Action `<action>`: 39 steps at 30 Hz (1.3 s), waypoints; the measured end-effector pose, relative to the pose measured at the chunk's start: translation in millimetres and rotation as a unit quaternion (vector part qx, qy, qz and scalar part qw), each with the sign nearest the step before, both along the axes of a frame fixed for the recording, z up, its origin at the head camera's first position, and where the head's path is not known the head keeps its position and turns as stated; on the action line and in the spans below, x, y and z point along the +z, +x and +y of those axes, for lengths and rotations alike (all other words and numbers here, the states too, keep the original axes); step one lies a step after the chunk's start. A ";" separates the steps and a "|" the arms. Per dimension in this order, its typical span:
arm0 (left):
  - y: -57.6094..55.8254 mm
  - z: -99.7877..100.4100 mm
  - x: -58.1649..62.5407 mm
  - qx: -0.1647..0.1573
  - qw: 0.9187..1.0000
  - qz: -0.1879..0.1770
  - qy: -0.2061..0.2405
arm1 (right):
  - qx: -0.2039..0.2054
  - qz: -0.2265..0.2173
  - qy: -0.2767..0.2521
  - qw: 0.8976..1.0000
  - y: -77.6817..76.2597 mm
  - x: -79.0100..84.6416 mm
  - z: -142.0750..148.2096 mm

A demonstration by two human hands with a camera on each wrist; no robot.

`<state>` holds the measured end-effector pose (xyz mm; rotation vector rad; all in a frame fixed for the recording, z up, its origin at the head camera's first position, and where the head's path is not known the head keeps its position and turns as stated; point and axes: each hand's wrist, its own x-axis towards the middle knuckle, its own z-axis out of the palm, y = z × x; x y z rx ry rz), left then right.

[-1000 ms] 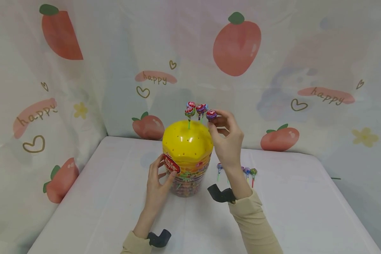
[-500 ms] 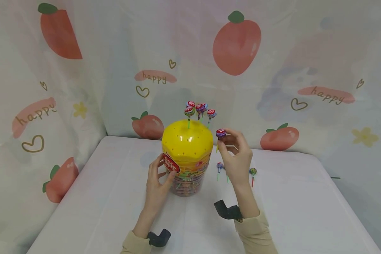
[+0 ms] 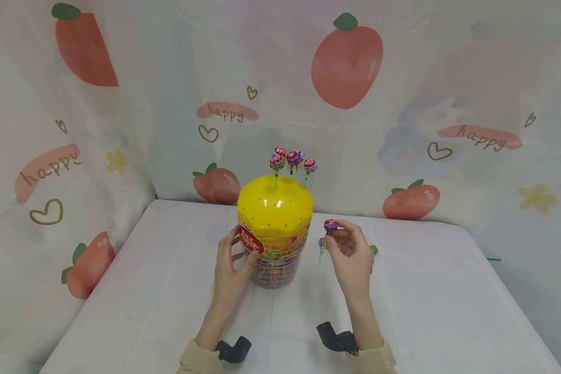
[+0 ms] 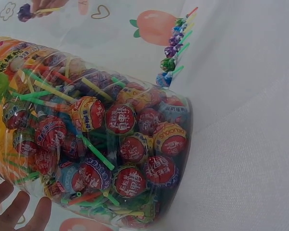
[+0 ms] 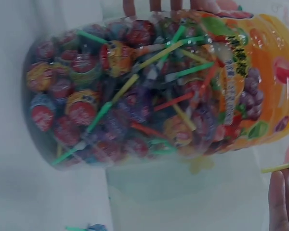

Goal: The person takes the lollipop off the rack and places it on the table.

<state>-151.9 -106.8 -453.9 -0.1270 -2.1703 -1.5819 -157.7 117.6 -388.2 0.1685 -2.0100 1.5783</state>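
In the head view a clear plastic jar of lollipops (image 3: 275, 278) stands upright on the table under a yellow lid (image 3: 273, 208) dotted with small holes. Several wrapped lollipops (image 3: 277, 162) rise on sticks from the lid's far part. My left hand (image 3: 231, 270) holds the jar's left side, fingers and thumb spread around the label. To the right of the jar, my right hand (image 3: 352, 259) pinches a lollipop (image 3: 330, 225) with a red and purple wrapper, head up; its yellow stick (image 5: 277, 168) shows in the right wrist view.
A row of loose lollipops (image 4: 169, 51) lies on the white tabletop right of the jar; in the head view my right hand partly covers them. Behind the table hangs a printed cloth backdrop (image 3: 280, 52). A black wrist mount (image 3: 336, 337) sits on each forearm.
My right hand has moved away from the lid, right and down toward the tabletop, still pinching the lollipop. My left hand and the jar have stayed in place.
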 end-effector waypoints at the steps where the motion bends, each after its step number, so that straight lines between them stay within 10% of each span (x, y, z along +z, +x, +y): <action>1: 0.1 -0.1 0.4 0.000 1.000 -0.001 0.000 | -0.004 -0.005 -0.002 1.000 0.4 -2.9 1.2; 18: -0.2 0.8 -1.5 0.000 1.000 -0.005 -0.001 | -0.037 -0.102 0.025 0.994 -3.8 -40.3 18.4; 39: 0.2 -0.8 -2.7 -0.004 1.000 0.004 0.004 | -0.010 -0.282 0.052 0.958 -18.4 -83.3 24.6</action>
